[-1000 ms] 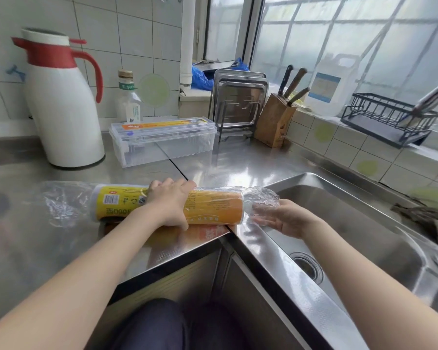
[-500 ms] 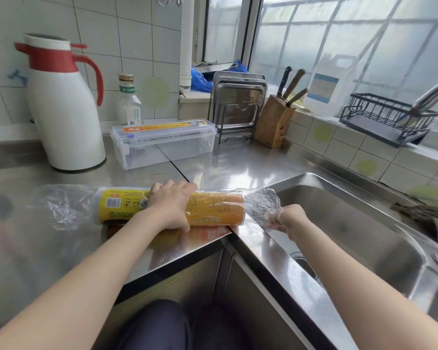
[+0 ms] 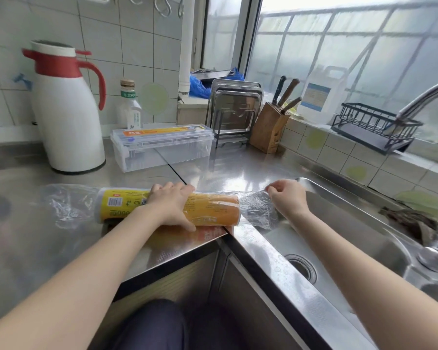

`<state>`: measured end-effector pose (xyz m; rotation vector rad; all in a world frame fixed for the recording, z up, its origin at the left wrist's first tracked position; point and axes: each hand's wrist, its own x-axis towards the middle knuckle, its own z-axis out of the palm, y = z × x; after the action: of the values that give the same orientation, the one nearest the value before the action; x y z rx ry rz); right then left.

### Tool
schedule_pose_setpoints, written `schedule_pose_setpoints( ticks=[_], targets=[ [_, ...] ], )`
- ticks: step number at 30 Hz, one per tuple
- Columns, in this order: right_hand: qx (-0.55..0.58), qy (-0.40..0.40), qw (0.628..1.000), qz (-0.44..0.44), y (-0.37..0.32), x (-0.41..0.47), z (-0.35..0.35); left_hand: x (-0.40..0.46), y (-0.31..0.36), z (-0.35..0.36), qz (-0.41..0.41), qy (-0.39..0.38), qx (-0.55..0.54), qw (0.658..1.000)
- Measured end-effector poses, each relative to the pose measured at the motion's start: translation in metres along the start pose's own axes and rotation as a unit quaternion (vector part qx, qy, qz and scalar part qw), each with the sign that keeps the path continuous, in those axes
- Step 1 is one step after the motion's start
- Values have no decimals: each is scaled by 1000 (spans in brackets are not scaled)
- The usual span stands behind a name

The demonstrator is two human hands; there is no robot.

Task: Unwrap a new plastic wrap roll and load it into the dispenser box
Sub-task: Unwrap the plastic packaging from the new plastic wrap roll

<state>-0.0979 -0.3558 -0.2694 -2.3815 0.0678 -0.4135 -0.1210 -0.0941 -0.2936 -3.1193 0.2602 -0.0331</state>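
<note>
From the head view, the plastic wrap roll [image 3: 170, 207] lies on its side on the steel counter [image 3: 23, 238], right at the front corner where the counter meets the sink [image 3: 352, 238]. It is yellow at one end and orange at the other, and it is still inside its clear wrapper [image 3: 68, 205], which bunches loosely past the yellow end and stretches out past the orange end.

The left hand [image 3: 171, 205] grasps the roll around its middle, fingers curled over the top and thumb down on the near side, pinning it to the counter. To that hand's right, the right hand [image 3: 287, 198] sits just beyond the orange end, over the sink's near rim. Its fingertips are drawn together and pinch the loose end of the wrapper, which runs taut between them and the roll.

Beyond the left hand, well apart from it, the clear dispenser box [image 3: 162, 147] stands on the counter with its lid down. Left of the box is a white thermos jug [image 3: 66, 117] with a red collar and handle, and a small bottle [image 3: 129, 107] stands behind the box. Beyond the right hand are a rack of metal trays [image 3: 234, 109] and a wooden knife block [image 3: 269, 127]. Farther right, a black wire rack [image 3: 372, 127] sits on the tiled ledge.
</note>
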Motion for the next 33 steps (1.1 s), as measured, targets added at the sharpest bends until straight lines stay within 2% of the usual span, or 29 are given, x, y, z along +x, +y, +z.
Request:
schedule_pose_setpoints(
  ticks=[5, 11, 15, 21, 24, 26, 30, 33],
  targets=[
    [-47, 5, 994, -100, -24, -9, -5, -1, -3, -7, 5, -39, -37, 999],
    [-43, -144, 974, -168, -52, -21, 4, -6, -8, -16, 20, -58, -86, 994],
    [-32, -209, 950, -229, -67, -27, 12, -6, -11, -24, 21, -41, -146, 988],
    [-73, -244, 910, -328, -81, -39, 23, -12, -15, -30, -43, 56, -124, 990],
    [-164, -248, 874, -384, -79, -48, 33, -13, -13, -25, -57, 99, -85, 990],
    [-209, -232, 863, -396, -76, -52, 39, -13, -15, -21, -71, 148, -76, 983],
    [-261, -224, 869, -354, -72, -47, 48, -19, -23, -21, -94, 324, -39, 941],
    [-299, -237, 881, -279, -72, -36, 54, -25, -23, -24, -55, 397, 2, 916]
  ],
)
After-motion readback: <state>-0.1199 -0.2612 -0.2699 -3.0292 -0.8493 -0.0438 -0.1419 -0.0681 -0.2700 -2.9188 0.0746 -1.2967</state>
